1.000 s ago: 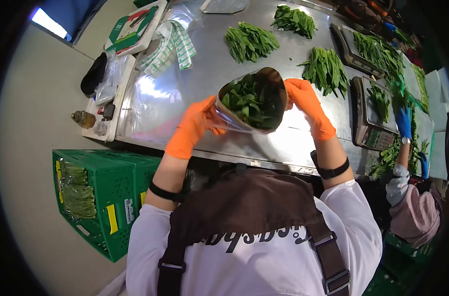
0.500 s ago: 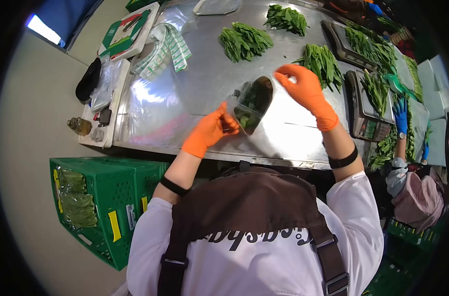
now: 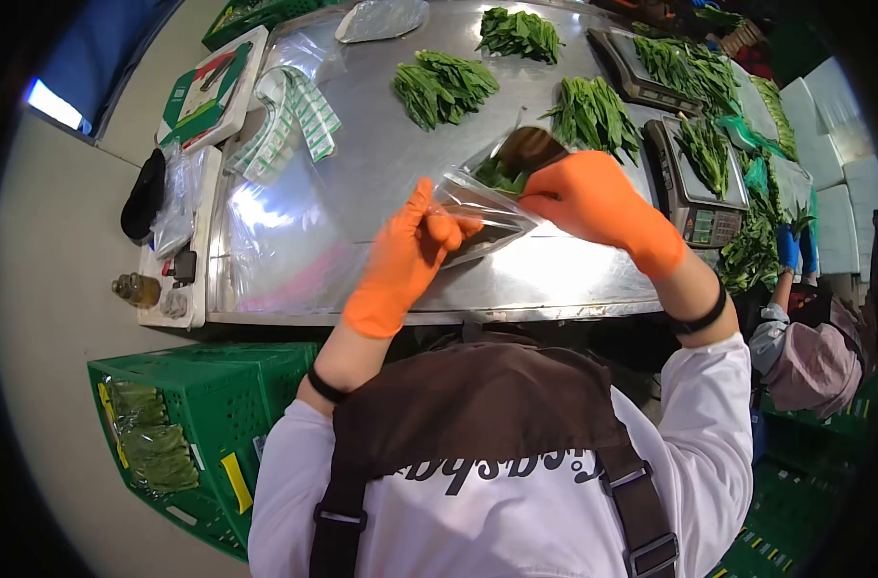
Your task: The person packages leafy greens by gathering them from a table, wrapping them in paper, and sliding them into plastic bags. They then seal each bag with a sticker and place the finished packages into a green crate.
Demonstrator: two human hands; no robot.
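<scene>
A clear plastic bag (image 3: 476, 198) with green leaves (image 3: 500, 176) inside lies tilted between my hands over the steel table. My left hand (image 3: 405, 252), in an orange glove, grips the bag's near left edge, its fingers curled and partly behind the film. My right hand (image 3: 598, 204), gloved the same, has its fingertips pinched together at the bag's right edge; the exact grip is partly hidden. Past the bag lie bundles of leafy greens: one at the left (image 3: 445, 89), one farther back (image 3: 519, 36) and one beside my right hand (image 3: 594, 116).
Two scales (image 3: 701, 226) stand at the right with greens on them. Label strips (image 3: 290, 118) and plastic film (image 3: 283, 226) lie on the table's left side (image 3: 362, 173). Green crates (image 3: 222, 385) stand below left. A co-worker's blue-gloved hand (image 3: 789, 249) is at the far right.
My right hand has come down and left onto the bag, its fingers closing at the edge. The bag is spread wider between both hands. The whole view has shifted slightly.
</scene>
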